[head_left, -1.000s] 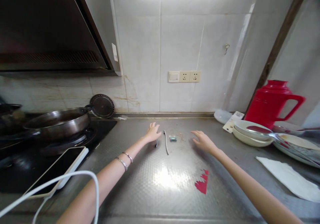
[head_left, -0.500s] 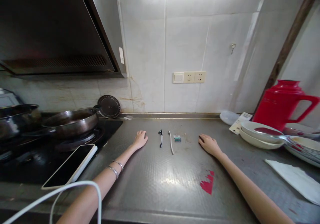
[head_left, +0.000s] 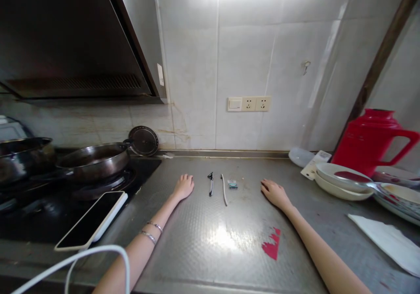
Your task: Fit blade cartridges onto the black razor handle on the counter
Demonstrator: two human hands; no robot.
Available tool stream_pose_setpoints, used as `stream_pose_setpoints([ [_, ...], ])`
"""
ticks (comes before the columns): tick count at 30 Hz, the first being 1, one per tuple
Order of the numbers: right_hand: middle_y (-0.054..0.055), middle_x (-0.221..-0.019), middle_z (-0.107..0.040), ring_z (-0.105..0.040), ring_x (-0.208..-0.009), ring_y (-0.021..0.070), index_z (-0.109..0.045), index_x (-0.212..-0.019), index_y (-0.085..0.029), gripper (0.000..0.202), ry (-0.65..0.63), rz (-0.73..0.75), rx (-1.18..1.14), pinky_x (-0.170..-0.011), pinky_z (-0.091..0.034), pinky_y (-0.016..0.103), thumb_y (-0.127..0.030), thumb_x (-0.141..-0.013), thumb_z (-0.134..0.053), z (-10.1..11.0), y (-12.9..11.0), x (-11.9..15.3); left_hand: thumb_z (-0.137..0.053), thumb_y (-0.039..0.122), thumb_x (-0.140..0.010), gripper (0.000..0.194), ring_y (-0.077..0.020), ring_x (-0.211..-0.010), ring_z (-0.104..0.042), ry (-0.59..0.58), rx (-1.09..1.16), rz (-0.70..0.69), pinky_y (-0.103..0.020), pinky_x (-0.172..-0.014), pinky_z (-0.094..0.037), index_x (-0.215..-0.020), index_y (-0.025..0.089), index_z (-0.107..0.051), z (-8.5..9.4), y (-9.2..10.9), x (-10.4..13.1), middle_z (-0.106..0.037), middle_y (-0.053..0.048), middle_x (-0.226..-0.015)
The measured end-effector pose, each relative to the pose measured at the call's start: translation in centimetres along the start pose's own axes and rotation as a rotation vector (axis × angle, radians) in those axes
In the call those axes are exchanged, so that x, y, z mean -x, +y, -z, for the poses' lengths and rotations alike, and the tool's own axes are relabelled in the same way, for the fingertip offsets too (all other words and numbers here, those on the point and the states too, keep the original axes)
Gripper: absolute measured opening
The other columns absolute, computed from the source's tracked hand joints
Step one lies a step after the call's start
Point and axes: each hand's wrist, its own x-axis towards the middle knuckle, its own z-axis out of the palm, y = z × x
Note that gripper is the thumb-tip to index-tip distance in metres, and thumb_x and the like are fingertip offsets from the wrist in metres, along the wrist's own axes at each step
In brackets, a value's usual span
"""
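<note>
We see left hand (head_left: 184,186) and right hand (head_left: 274,193) flat on counter (head_left: 190,241); between them, razor (head_left: 211,184), white strip (head_left: 224,190), small clear pack (head_left: 232,184); red scrap (head_left: 272,244) nearer us; phone (head_left: 92,221) at left.

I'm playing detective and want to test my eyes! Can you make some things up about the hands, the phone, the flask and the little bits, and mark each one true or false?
1. The left hand holds the phone. False: it rests on the counter, apart from the phone.
2. The flask is red. True.
3. The bracelets are on the right arm. False: they are on the left arm.
4. The white strip lies between the two hands. True.
5. The red scrap is under the right hand. False: it lies uncovered on the counter.
</note>
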Motion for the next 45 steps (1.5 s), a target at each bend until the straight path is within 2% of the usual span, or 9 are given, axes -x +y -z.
stream_pose_setpoints([
  [9,0.011,-0.129,-0.052,-0.044,-0.12,0.0245,-0.059,-0.115,-0.019,0.04,0.005,-0.006,-0.002,-0.097,-0.033,0.041,-0.031,-0.085,-0.035,-0.5,0.4,-0.1,-0.034,0.027,-0.087,0.038,-0.0236,-0.118,-0.041,-0.001,0.024,0.001,-0.034,-0.096,-0.034,-0.117,0.015,-0.052,0.1,-0.3,0.0,-0.051,-0.013,-0.123],
  [23,0.011,-0.129,-0.052,-0.044,-0.121,0.0242,-0.059,-0.116,-0.019,0.04,0.0,0.0,-0.01,-0.098,-0.033,0.041,-0.03,-0.085,-0.035,0.0,0.2,0.1,-0.034,0.028,-0.087,0.038,-0.0239,-0.119,-0.04,0.002,0.039,-0.002,-0.035,-0.098,-0.033,-0.118,0.014,-0.053,0.1,-0.4,0.0,-0.051,-0.013,-0.123],
  [27,0.01,-0.129,-0.051,-0.044,-0.121,0.0244,-0.059,-0.115,-0.019,0.04,0.001,-0.004,-0.012,-0.097,-0.033,0.041,-0.03,-0.085,-0.036,0.0,0.1,0.1,-0.035,0.025,-0.086,0.036,-0.0236,-0.118,-0.04,0.008,0.035,-0.01,-0.035,-0.098,-0.032,-0.116,0.015,-0.054,0.8,0.0,0.2,-0.051,-0.012,-0.122],
  [30,0.01,-0.129,-0.051,-0.044,-0.121,0.0242,-0.06,-0.114,-0.019,0.04,0.0,-0.007,-0.011,-0.098,-0.032,0.041,-0.03,-0.085,-0.035,0.0,0.1,0.1,-0.04,0.024,-0.084,0.032,-0.024,-0.12,-0.036,0.067,0.041,-0.072,-0.035,-0.099,-0.031,-0.11,0.017,-0.057,1.9,1.4,0.4,-0.049,-0.01,-0.124],
  [32,0.01,-0.129,-0.052,-0.044,-0.12,0.0244,-0.059,-0.114,-0.019,0.04,0.0,-0.009,-0.013,-0.098,-0.032,0.041,-0.03,-0.084,-0.035,0.0,0.0,0.1,-0.04,0.025,-0.085,0.026,-0.0224,-0.11,-0.044,0.099,0.084,-0.087,-0.034,-0.093,-0.035,-0.1,0.019,-0.06,2.6,3.0,0.5,-0.056,-0.009,-0.111],
  [35,0.011,-0.129,-0.051,-0.044,-0.12,0.0252,-0.058,-0.116,-0.019,0.041,0.002,-0.011,-0.018,-0.097,-0.032,0.042,-0.031,-0.084,-0.036,0.1,0.0,0.2,-0.046,0.033,-0.082,0.021,-0.0226,-0.097,-0.051,0.079,0.134,-0.056,-0.033,-0.084,-0.04,-0.087,0.018,-0.061,3.2,5.9,0.5,-0.061,-0.008,-0.094],
  [39,0.011,-0.129,-0.051,-0.044,-0.12,0.0256,-0.059,-0.115,-0.018,0.041,0.001,-0.017,-0.02,-0.096,-0.032,0.043,-0.031,-0.084,-0.036,0.3,-0.1,0.2,-0.052,0.043,-0.077,0.029,-0.026,-0.093,-0.057,-0.028,0.044,-0.009,-0.033,-0.078,-0.042,-0.084,0.017,-0.063,2.9,9.0,0.2,-0.065,-0.011,-0.091],
  [45,0.011,-0.128,-0.053,-0.044,-0.12,0.0251,-0.059,-0.115,-0.019,0.04,0.003,-0.02,-0.033,-0.096,-0.033,0.041,-0.031,-0.084,-0.036,0.4,-0.2,0.2,-0.049,0.034,-0.077,0.031,-0.0277,-0.09,-0.062,-0.079,-0.005,0.057,-0.035,-0.074,-0.045,-0.092,0.012,-0.066,2.0,10.3,-0.1,-0.067,-0.017,-0.092],
])
